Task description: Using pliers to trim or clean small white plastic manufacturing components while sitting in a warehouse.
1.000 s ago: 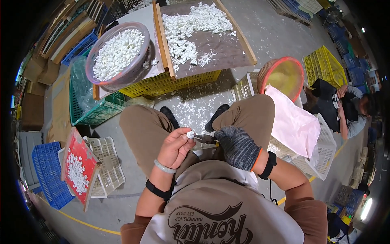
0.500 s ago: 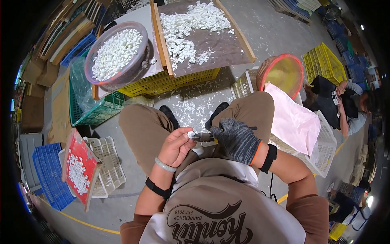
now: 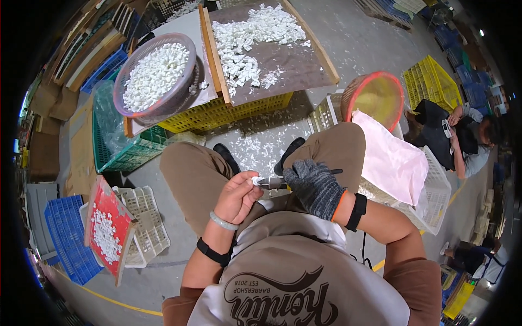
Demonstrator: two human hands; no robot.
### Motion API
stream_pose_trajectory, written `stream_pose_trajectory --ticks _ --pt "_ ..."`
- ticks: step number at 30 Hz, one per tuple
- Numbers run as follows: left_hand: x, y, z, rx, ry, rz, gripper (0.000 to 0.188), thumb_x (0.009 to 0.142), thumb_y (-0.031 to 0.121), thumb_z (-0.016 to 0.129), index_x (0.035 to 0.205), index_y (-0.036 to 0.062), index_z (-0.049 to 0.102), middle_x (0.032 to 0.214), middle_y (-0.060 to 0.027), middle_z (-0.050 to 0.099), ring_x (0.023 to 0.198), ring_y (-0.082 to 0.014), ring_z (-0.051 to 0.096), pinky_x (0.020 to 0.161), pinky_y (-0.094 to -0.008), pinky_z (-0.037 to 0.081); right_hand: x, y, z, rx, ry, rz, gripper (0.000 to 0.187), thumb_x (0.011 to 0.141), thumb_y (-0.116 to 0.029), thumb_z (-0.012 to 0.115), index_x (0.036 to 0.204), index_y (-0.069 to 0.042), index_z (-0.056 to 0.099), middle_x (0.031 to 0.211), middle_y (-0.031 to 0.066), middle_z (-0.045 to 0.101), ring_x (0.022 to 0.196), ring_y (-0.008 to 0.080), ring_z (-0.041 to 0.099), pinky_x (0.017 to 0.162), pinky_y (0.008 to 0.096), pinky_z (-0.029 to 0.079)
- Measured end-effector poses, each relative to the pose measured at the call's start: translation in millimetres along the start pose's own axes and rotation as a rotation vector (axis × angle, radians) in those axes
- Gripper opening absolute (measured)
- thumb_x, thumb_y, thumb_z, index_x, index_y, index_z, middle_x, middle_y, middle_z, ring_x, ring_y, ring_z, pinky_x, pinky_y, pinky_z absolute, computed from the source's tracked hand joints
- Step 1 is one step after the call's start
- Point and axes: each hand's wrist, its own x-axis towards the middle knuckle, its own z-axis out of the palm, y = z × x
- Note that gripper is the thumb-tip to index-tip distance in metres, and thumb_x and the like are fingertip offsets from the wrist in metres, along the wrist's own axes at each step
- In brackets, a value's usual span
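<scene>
While my left hand [image 3: 237,194] pinches a small white piece [image 3: 255,180], my gloved right hand [image 3: 318,187] grips a metal-tipped tool [image 3: 272,183]

I have the piece between bare thumb and fingertips, above my lap and between my knees. My right fingers are closed around the tool, whose tip meets the piece; a dark handle end juts out past the grey knitted glove.

Beyond my knees, a round lavender basket [image 3: 176,93] brims with white pieces. Beside it, more lie heaped on a wood-edged board [image 3: 299,70], with a yellow crate [image 3: 234,113] underneath. White scraps litter the floor [image 3: 375,49] around my shoes [image 3: 228,157].

On my left, a tilted red board [image 3: 103,195] carries small white pieces next to a white crate [image 3: 149,223]. On my right, a pink cloth [image 3: 391,155] lies near a red-rimmed basket [image 3: 403,98], and farther off sits another person [image 3: 467,146].
</scene>
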Motion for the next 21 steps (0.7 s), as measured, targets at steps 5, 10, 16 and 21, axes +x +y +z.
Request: stream_pose_trajectory --ticks 5,10,16,21 --pt "1 2 -1 0.014 0.019 -0.003 0.015 0.093 0.005 0.05 0.105 0.0001 0.057 0.084 -0.0052 0.058 0.074 -0.0135 0.058 0.072 -0.0249 0.05 1 6 2 0.122 -0.049 -0.031 0.026 0.07 -0.01 0.059 0.096 -0.006 0.055 0.078 0.014 0.054 0.073 0.0333 0.056 0.061 0.0436 0.045" --pt "3 0 -6 -0.02 0.03 -0.06 0.016 0.093 0.007 0.05 0.105 0.0005 0.057 0.082 -0.0049 0.058 0.074 -0.0132 0.058 0.071 -0.0245 0.049 2 7 1 0.218 -0.181 0.01 0.021 0.075 -0.012 0.061 0.094 -0.005 0.054 0.074 0.0185 0.059 0.071 0.038 0.06 0.063 0.0462 0.047" --pt "4 0 -9 -0.026 0.017 -0.012 0.015 0.093 0.006 0.05 0.105 0.001 0.057 0.083 -0.0045 0.059 0.075 -0.0131 0.059 0.072 -0.0259 0.05 -4 13 22 0.424 -0.196 -0.003 0.026 0.074 -0.017 0.063 0.094 -0.003 0.053 0.075 0.0194 0.059 0.073 0.0399 0.059 0.065 0.0461 0.047" --pt "3 1 -3 -0.014 0.015 -0.006 0.016 0.093 0.005 0.049 0.105 0.0009 0.057 0.085 -0.0053 0.061 0.076 -0.0131 0.06 0.074 -0.0277 0.051 -8 11 23 0.298 -0.147 0.057 0.024 0.071 -0.009 0.058 0.093 -0.002 0.053 0.088 0.0203 0.056 0.084 0.0377 0.057 0.069 0.0462 0.046"
